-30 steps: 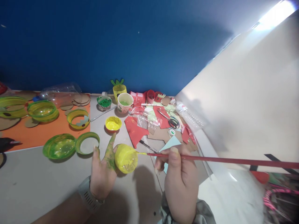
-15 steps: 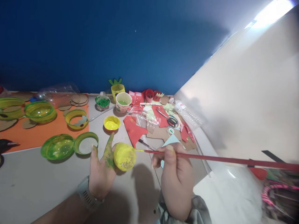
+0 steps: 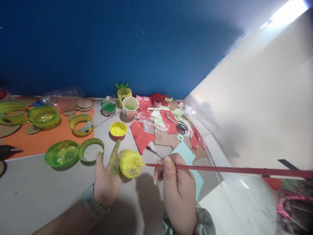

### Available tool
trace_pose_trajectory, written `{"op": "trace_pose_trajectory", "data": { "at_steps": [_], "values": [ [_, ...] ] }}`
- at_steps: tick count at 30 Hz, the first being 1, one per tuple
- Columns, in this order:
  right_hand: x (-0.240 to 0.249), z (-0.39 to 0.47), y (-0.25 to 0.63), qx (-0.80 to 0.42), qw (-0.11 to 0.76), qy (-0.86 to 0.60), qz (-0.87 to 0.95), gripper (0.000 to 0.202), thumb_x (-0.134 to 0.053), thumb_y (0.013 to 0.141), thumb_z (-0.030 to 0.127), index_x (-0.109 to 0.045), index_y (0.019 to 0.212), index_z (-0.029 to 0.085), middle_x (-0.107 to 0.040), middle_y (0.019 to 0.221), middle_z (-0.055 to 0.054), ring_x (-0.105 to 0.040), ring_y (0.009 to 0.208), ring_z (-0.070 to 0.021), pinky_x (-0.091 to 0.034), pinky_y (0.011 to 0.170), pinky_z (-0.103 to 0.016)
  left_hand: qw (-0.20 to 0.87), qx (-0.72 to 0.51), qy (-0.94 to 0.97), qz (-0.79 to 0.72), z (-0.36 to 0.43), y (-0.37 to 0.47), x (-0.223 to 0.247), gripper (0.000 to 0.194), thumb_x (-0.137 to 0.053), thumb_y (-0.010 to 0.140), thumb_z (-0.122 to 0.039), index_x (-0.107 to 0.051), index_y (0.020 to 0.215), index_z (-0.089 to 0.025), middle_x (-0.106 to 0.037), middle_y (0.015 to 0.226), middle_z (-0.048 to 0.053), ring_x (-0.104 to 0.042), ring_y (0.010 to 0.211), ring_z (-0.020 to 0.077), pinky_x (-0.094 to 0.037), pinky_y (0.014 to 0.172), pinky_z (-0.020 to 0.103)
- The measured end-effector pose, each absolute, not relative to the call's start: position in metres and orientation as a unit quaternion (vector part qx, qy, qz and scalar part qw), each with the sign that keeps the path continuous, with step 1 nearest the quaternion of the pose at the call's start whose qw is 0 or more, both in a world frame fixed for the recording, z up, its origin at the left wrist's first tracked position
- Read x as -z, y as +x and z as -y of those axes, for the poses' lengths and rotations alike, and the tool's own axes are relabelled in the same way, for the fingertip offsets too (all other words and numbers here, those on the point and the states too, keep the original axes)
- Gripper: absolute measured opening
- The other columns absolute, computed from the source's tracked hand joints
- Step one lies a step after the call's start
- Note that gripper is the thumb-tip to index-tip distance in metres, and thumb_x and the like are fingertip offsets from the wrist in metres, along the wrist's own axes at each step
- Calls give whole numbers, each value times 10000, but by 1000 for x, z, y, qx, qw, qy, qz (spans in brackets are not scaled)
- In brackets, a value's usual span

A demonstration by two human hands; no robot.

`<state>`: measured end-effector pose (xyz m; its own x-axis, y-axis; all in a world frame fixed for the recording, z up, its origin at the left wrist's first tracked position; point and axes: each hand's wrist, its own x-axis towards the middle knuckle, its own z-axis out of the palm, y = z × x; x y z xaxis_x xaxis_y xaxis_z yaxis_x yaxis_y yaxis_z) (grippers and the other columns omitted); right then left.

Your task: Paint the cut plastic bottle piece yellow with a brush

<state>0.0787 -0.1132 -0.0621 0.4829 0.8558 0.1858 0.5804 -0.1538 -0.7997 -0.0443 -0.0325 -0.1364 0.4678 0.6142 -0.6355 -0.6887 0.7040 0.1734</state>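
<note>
My left hand (image 3: 107,181), smeared with green paint, supports a yellow-painted plastic bottle bottom (image 3: 128,160). Two of its digits stick out to the left; the others are hidden behind the piece. A patch of the base still looks clear, with little or thin paint. My right hand (image 3: 179,189) pinches the long red handle of a paintbrush (image 3: 210,168), whose yellow-coated bristles touch the right part of the base. Just beyond my left hand stands a small cup of yellow paint (image 3: 118,129).
Behind are a tub of green paint (image 3: 108,107) and a paper cup (image 3: 130,107). Scissors (image 3: 179,125), red paper scraps (image 3: 141,137) and a plastic bottle (image 3: 198,117) lie right. At left are green-painted plastic pieces (image 3: 62,153) and orange paper (image 3: 49,138).
My right hand and the paintbrush have shifted left, bringing the bristles from the bottle bottom's edge further onto its base. More of the light blue paper shows. My left hand has barely moved.
</note>
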Motion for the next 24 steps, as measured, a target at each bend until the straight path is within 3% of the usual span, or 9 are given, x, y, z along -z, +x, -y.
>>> {"op": "trace_pose_trajectory", "data": {
  "at_steps": [3, 8, 15, 20, 24],
  "values": [
    [61, 114, 78, -170, 413, -742, 501, 439, -363, 1060, 367, -471, 655, 236, -533, 558, 27, -549, 519, -156, -398, 552, -302, 861, -381, -52, -333, 34, -43, 137, 770, -408, 849, -731, -364, 1507, -332, -660, 1314, 40, -516, 1311, 329, -406, 1092, 462],
    [60, 111, 77, -154, 474, -732, 464, 389, -358, 1064, 381, -493, 728, 240, -542, 598, 36, -559, 549, -148, -439, 590, -272, 862, -382, -48, -329, 35, -45, 142, 781, -407, 844, -738, -361, 1508, -329, -659, 1318, 32, -494, 1329, 335, -396, 1104, 455],
    [65, 116, 77, -173, 408, -746, 497, 442, -369, 1058, 382, -484, 659, 231, -541, 546, 28, -547, 504, -155, -397, 539, -281, 858, -378, -60, -344, 34, -43, 140, 811, -425, 838, -735, -343, 1518, -302, -629, 1353, 38, -424, 1389, 315, -331, 1149, 451],
    [58, 113, 81, -166, 449, -727, 493, 462, -360, 1070, 373, -487, 651, 228, -538, 524, 43, -545, 472, -127, -429, 517, -246, 861, -379, -49, -337, 37, -43, 144, 807, -443, 818, -757, -401, 1491, -314, -650, 1328, 37, -401, 1404, 325, -322, 1159, 445],
    [60, 107, 86, -138, 482, -714, 489, 364, -408, 1071, 352, -504, 745, 223, -567, 550, 76, -563, 487, -104, -445, 536, -219, 880, -354, -36, -315, 38, -47, 150, 779, -416, 851, -732, -429, 1479, -271, -634, 1346, 71, -432, 1385, 341, -237, 1187, 509]
  ]
}}
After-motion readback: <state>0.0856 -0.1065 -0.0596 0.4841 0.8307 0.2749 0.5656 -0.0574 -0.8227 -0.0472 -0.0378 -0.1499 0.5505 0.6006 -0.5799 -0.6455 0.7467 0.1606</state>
